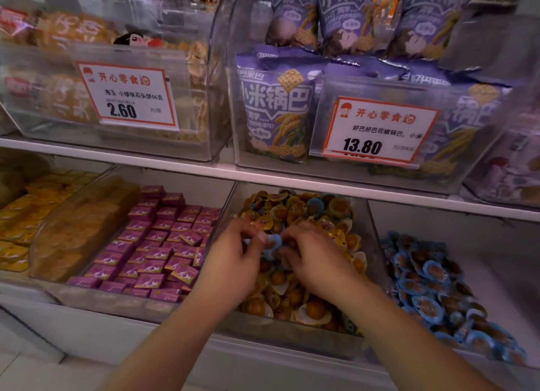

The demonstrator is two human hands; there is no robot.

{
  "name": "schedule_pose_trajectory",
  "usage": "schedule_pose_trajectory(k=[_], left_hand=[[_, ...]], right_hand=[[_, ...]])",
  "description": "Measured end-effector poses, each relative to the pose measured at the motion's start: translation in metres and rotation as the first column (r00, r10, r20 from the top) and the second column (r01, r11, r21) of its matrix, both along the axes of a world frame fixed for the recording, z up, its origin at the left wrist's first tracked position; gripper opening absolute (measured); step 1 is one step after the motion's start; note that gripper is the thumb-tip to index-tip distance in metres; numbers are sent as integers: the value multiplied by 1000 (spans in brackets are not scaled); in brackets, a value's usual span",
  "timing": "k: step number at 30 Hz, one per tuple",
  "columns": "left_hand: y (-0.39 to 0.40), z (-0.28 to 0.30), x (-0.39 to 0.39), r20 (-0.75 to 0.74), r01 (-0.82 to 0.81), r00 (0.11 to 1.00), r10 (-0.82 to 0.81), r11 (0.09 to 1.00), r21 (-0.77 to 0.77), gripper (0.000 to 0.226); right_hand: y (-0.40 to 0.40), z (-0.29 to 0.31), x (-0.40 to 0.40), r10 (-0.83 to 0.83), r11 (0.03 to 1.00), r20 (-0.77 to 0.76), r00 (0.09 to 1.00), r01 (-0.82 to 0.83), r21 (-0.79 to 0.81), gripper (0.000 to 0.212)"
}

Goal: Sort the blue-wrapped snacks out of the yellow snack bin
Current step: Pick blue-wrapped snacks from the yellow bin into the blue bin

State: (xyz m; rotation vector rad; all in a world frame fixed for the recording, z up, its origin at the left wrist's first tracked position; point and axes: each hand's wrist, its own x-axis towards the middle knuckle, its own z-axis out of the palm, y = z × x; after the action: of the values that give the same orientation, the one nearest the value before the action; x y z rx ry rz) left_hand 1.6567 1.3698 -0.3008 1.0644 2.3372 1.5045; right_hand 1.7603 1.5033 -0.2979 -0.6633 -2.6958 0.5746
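A clear bin [368, 238] on the lower shelf holds a heap of yellow-wrapped round snacks [295, 212], with a few blue-wrapped ones mixed in. Both hands are inside it. My left hand [233, 262] and my right hand [315, 259] meet over the heap, fingers curled, pinching blue-wrapped snacks [272, 246] between them. How many blue pieces each hand holds is hidden by the fingers. To the right, a second clear bin holds a pile of blue-wrapped snacks [432, 291].
Left of the yellow bin is a bin of small purple boxes [157, 241], then yellow packets [17, 215]. The upper shelf [204, 168] overhangs with bins of purple chip bags [274, 104] and price tags [377, 130].
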Motion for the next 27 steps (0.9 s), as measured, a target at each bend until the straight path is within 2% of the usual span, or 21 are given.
schedule_pose_trajectory(k=[2,4,5,7,8,9,10,11,14,15,17,19,20,21,22,23,24,25,26,27], left_hand=[[2,7,-1,281,-33,960,-9,989,144,9],[4,12,2,487,-90,873,-29,971,220,12],[5,14,4,562,-118,826,-41,963,243,13],[8,17,11,669,-157,739,-82,944,290,14],[10,19,16,695,-157,711,-111,938,309,14],[12,20,21,696,-139,704,-138,935,326,14],[14,22,27,679,-112,716,-163,933,343,15],[16,23,33,652,-91,737,-180,929,359,15],[23,27,43,587,-99,795,-156,920,379,15],[24,27,43,595,-119,792,-140,920,374,15],[25,28,43,660,-165,738,-139,912,376,15],[26,28,45,725,-171,658,-201,898,404,15],[26,28,48,726,-150,650,-225,899,413,15],[26,27,50,676,-107,703,-222,907,408,16],[25,25,52,551,-31,810,-201,923,383,17],[23,24,54,354,65,916,-188,941,332,14],[22,23,57,131,151,973,-189,955,254,12],[20,21,60,-71,195,980,-185,963,185,10],[19,21,63,-210,206,963,-169,964,169,9],[20,21,66,-282,198,950,-138,960,197,7]], right_hand=[[3,13,8,-136,969,-152,979,99,-228,12],[3,23,17,-315,838,-269,910,134,-529,4],[0,27,20,-404,725,-284,870,115,-679,4],[-5,31,26,-545,424,-228,807,31,-905,6],[-7,30,28,-588,300,-190,786,-6,-954,11],[-9,29,30,-612,222,-161,774,-27,-975,12],[-12,28,32,-620,188,-144,771,-33,-982,10],[-14,27,33,-615,198,-139,776,-19,-980,8],[-15,27,35,-580,385,-143,802,114,-916,9],[-14,29,36,-588,401,-144,796,132,-907,8],[-12,31,40,-607,320,-134,783,87,-943,8],[-17,35,46,-579,165,-97,809,0,-986,11],[-21,37,47,-540,77,-82,838,-48,-996,20],[-25,37,49,-492,7,-83,867,-92,-996,34],[-29,38,50,-451,-44,-92,888,-125,-991,46],[-32,38,51,-420,-71,-102,902,-145,-987,53],[-35,39,52,-400,-91,-109,910,-158,-983,57],[-37,39,53,-396,-103,-112,911,-165,-981,57],[-39,41,54,-411,-117,-111,905,-173,-978,54],[-39,42,55,-440,-129,-108,891,-182,-975,50]])
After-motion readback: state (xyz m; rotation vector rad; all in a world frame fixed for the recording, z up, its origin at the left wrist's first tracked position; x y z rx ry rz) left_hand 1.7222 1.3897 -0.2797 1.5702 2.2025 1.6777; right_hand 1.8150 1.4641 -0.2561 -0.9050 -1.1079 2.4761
